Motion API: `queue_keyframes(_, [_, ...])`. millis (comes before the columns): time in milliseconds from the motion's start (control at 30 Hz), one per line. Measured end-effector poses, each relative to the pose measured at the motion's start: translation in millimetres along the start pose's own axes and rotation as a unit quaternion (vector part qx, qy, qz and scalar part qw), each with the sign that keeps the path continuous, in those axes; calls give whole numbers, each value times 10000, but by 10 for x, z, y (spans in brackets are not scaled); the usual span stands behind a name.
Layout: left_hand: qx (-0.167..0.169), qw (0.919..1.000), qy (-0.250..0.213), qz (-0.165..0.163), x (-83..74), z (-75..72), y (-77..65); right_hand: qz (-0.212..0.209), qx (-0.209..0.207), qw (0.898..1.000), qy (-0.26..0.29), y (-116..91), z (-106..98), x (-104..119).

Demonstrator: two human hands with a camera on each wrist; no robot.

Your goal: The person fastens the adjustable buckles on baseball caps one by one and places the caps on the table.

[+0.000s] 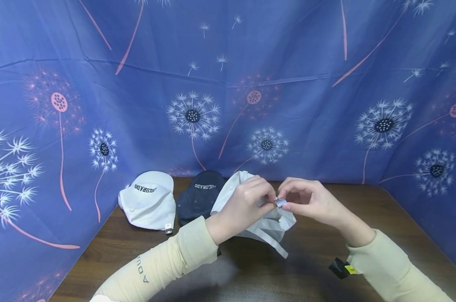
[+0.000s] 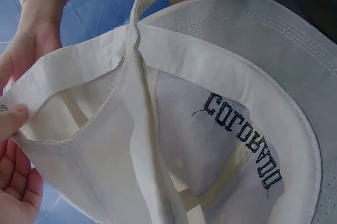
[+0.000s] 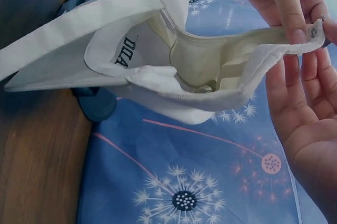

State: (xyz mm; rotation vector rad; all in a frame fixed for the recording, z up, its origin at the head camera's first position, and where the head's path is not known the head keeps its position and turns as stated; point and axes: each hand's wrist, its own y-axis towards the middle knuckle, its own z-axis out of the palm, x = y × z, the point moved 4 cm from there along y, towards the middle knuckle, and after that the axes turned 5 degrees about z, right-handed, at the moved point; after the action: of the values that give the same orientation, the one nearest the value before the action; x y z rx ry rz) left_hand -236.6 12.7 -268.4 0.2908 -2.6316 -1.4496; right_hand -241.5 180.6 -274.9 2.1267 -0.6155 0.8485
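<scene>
Both hands hold up a white cap (image 1: 228,191) above the table, its inside showing in the wrist views with dark lettering (image 2: 239,132) seen from behind. My left hand (image 1: 247,203) pinches the edge of its back opening, beside a small silver buckle (image 1: 280,202). From the other side my right hand (image 1: 315,202) pinches the buckle between thumb and fingers. The cap's long back strap (image 1: 267,240) hangs loose below the hands, and it crosses the middle of the left wrist view. A small round metal eyelet (image 3: 314,30) shows close to the fingertips.
Another white cap (image 1: 148,201) with dark lettering rests at the left of the brown wooden table (image 1: 318,243), a small metal-ended strap at its lower edge. Beside it sits a dark navy cap (image 1: 197,197), partly behind the left arm. A blue dandelion-print cloth (image 1: 307,117) hangs around the table.
</scene>
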Motion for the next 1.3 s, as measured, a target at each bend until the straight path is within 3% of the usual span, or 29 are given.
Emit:
queue_keyframes(200, [107, 9997, -54, -211, -28, -26, -9, -319, -24, 9986, 413, 9, 17, -10])
queue_keyframes(500, [359, 9944, -275, -955, -77, -169, -143, -461, -102, 9977, 495, 6, 33, -11])
queue_keyframes(733, [523, 9879, -342, -1420, -128, -228, -312, 18, -297, 9987, 421, -5, 8, -50])
queue_keyframes(967, [592, 9817, -521, -1735, -198, -204, -506, 205, -289, 9983, 472, -1, -3, -89])
queue_keyframes(1100, [639, 9715, -919, -2089, -189, -148, -602, 253, -346, 9980, 462, 1, -18, -100])
queue_keyframes(1300, [834, 9428, -1514, -2850, -148, -9, -784, 375, -443, 9974, 427, -5, -35, -115])
